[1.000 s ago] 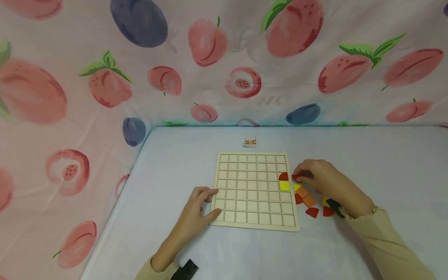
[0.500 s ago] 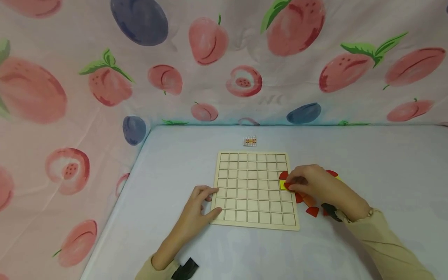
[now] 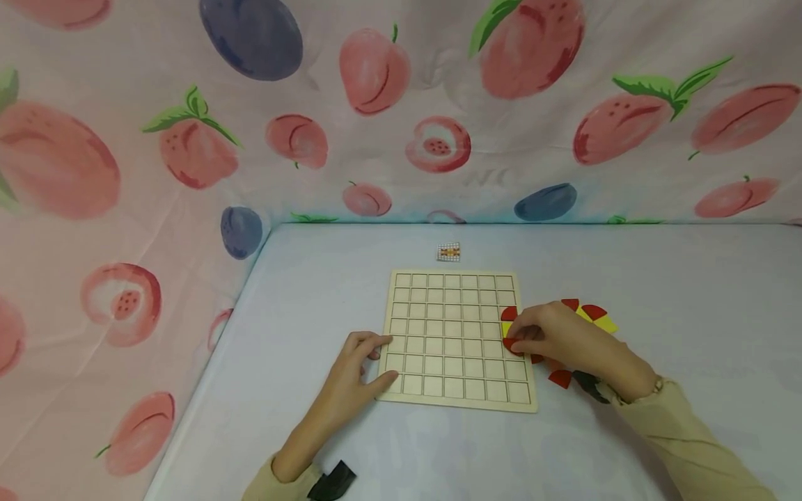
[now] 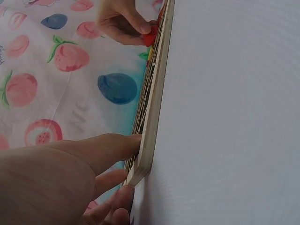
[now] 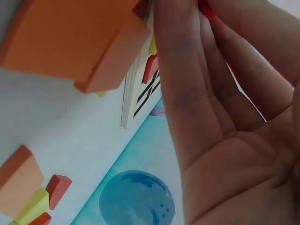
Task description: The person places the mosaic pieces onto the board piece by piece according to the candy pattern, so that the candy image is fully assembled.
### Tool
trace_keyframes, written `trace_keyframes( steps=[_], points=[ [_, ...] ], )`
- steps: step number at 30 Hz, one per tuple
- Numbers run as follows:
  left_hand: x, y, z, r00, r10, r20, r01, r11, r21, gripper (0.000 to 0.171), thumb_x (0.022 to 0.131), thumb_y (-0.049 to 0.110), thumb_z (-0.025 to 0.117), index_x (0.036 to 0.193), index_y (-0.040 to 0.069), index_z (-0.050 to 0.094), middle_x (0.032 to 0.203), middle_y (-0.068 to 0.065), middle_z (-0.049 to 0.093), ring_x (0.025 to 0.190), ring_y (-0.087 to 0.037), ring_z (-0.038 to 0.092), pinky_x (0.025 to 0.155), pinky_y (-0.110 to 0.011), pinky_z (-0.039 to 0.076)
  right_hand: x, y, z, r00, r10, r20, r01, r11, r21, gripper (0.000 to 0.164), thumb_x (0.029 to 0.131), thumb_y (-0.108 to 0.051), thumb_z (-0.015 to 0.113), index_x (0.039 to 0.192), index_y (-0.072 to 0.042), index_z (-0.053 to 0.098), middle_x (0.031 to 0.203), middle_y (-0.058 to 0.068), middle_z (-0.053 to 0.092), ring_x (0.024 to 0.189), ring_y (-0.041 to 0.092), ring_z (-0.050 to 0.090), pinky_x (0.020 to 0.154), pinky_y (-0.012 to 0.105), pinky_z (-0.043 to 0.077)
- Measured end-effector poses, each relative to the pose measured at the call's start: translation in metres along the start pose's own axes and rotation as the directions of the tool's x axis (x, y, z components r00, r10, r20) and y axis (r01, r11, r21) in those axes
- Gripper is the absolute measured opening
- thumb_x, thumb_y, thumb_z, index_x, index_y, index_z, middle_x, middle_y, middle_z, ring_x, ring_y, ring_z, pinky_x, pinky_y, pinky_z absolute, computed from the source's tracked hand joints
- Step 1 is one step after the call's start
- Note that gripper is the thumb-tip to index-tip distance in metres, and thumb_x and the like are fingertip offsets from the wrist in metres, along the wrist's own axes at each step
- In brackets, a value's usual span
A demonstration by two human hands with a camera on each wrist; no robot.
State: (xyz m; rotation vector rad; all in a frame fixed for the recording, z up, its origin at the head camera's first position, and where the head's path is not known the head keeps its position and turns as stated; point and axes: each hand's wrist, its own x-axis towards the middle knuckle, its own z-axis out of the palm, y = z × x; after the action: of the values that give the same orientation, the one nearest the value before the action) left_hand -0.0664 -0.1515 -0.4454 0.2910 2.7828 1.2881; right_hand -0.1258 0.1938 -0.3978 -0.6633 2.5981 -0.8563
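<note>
A square wooden grid board [image 3: 445, 365] lies on the table. My left hand [image 3: 347, 376] rests at its left edge, fingers spread, thumb and index fingertip touching the rim. Over the board's right column, my right hand [image 3: 554, 334] pinches a red quarter-round block [image 3: 510, 346] between thumb and fingers; the same red block [image 4: 150, 36] shows in the left wrist view. Just beyond it on the board are a yellow square block [image 3: 506, 329], partly covered by the fingers, and another red rounded block [image 3: 509, 314]. Whether the held block touches the board cannot be told.
Loose red blocks [image 3: 560, 378] and yellow blocks [image 3: 605, 323] lie right of the board, some hidden under my right hand. Orange blocks [image 5: 70, 42] loom close in the right wrist view. Behind the board lies a small pattern card [image 3: 448, 252]. A fruit-print cloth [image 3: 438, 188] hangs behind.
My right hand has carried the red block from beside the board leftward onto its right column, then nearer to me, past the yellow square. The left hand has stayed in place.
</note>
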Motion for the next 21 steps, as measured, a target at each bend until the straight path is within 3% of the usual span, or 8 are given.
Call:
trace_keyframes(
  steps=[10, 21],
  points=[
    [0.0, 0.0004, 0.0, 1.0, 0.002, 0.001, -0.002, 1.0, -0.001, 0.052, 0.084, 0.015, 0.081, 0.131, 0.014, 0.061, 0.127, 0.002, 0.05, 0.102, -0.009, 0.051, 0.079, -0.024, 0.044, -0.0006, 0.0002, 0.0005, 1.0, 0.019, 0.006, -0.019, 1.0, 0.012, 0.014, 0.083, -0.016, 0.08, 0.097, -0.011, 0.077, 0.089, -0.003, 0.071, 0.067, 0.008, 0.059, 0.06, 0.022, 0.051],
    [0.0002, 0.0, -0.0005, 1.0, -0.002, 0.007, 0.002, 1.0, -0.001, 0.052, 0.084, 0.015, 0.08, 0.132, 0.014, 0.061, 0.127, 0.002, 0.049, 0.102, -0.009, 0.05, 0.078, -0.024, 0.043, -0.0007, 0.0009, 0.0032, 0.997, -0.072, -0.037, 0.069, 0.995, -0.074, 0.011, 0.081, -0.014, 0.081, 0.091, -0.016, 0.078, 0.086, -0.009, 0.06, 0.07, 0.006, 0.052, 0.062, 0.02, 0.048]
  ],
)
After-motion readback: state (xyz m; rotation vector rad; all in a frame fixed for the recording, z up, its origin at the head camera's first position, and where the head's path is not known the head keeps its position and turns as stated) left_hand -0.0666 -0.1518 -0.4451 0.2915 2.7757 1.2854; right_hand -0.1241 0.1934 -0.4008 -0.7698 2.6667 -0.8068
